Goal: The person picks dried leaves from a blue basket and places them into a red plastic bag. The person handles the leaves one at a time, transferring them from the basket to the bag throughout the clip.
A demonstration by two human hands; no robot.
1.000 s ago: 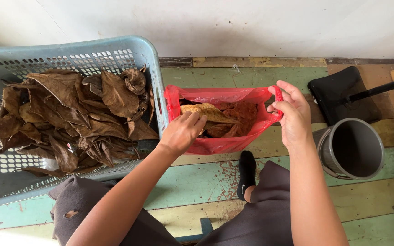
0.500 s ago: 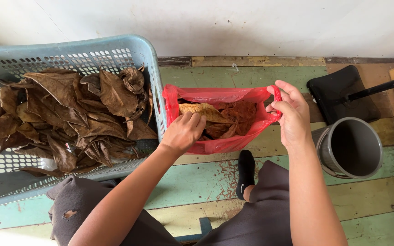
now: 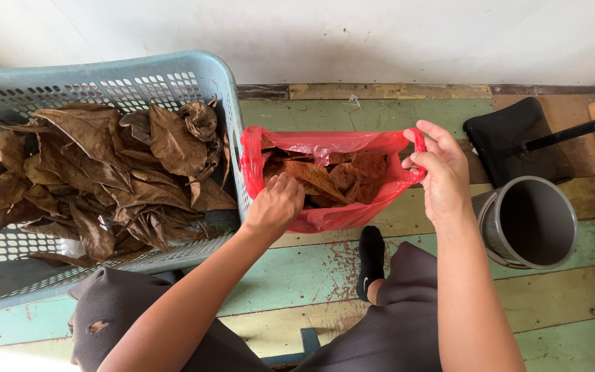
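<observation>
Head camera looks down on a painted plank floor [image 3: 297,275], green and yellowish, which meets a white wall at its far edge. Largest on it is a pale blue plastic laundry basket [image 3: 115,72] at the far left corner, filled with a heap of dry brown leaves [image 3: 105,172]. Just beside the basket's right wall stands a red plastic bag [image 3: 332,217], near the far edge of the floor, its mouth open and more brown leaves [image 3: 325,179] lying inside. To the right, near the right edge, a grey bucket [image 3: 528,224] stands with a black dustpan [image 3: 511,141] just behind it. Between the person's knees a foot in a black sock [image 3: 372,262] rests on the planks. The left hand [image 3: 277,205] is inside the bag's near left side, fingers curled down onto the leaves; whether it grips one I cannot tell. The right hand [image 3: 442,172] pinches the bag's right rim between thumb and fingers, closed on the plastic.
</observation>
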